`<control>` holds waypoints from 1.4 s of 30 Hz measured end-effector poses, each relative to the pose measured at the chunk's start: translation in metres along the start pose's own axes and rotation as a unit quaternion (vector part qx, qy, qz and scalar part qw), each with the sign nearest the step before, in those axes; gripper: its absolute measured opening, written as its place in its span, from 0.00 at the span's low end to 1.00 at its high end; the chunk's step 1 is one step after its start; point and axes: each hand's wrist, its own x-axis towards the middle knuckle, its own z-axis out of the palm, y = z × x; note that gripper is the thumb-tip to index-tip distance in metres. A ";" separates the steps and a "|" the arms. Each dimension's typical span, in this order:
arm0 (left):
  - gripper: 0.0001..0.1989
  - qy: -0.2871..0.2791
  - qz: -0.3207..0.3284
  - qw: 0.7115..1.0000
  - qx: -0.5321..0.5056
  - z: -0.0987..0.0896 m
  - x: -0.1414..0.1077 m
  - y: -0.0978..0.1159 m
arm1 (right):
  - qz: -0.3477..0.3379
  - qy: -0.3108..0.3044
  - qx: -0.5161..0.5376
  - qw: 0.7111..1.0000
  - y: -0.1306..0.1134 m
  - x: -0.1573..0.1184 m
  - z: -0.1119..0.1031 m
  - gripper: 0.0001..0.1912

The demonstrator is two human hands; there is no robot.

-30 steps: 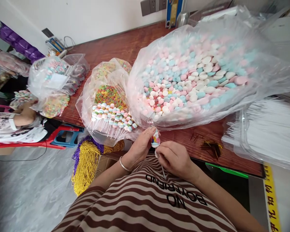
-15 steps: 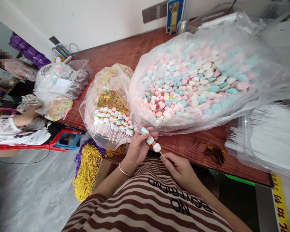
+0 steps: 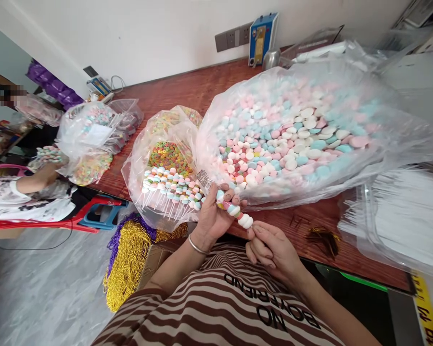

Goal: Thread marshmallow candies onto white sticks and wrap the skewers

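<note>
A skewer of pastel candies (image 3: 234,210) lies between my hands, white pieces at its lower right end. Around its upper left part are the fingers of my left hand (image 3: 216,216), with a printed clear wrapper (image 3: 204,179) sticking out above them. My right hand (image 3: 272,247) pinches at the lower end, where the stick is mostly hidden by the fingers. Behind the hands is a large clear bag of pink, white and blue candies (image 3: 292,144). Finished-looking candy skewers (image 3: 171,187) rest in rows on a smaller bag with colourful rings (image 3: 169,156).
White sticks (image 3: 407,216) fill a clear tray at the right. Dark twist ties (image 3: 323,240) lie on the red-brown table (image 3: 288,218). Gold beads (image 3: 126,264) hang at the lower left. Another person's arm (image 3: 39,179) reaches toward bags farther left.
The skewer and both hands appear slightly farther right and lower. My right fingers are now close against the white candies, hiding the stick seen earlier. The printed wrapper shows more. The whole view has shifted slightly.
</note>
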 end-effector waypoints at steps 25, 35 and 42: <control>0.12 0.027 0.078 0.996 0.034 0.000 0.007 0.004 | -0.219 0.097 -0.456 0.857 -0.004 0.014 0.002 0.12; 0.18 -0.055 0.067 0.994 0.064 0.006 -0.004 -0.031 | -0.126 0.069 -0.221 0.965 0.011 0.014 0.015 0.15; 0.25 -0.035 0.056 0.991 0.113 -0.006 -0.005 -0.023 | -0.208 0.131 -0.330 0.911 0.004 0.016 0.008 0.12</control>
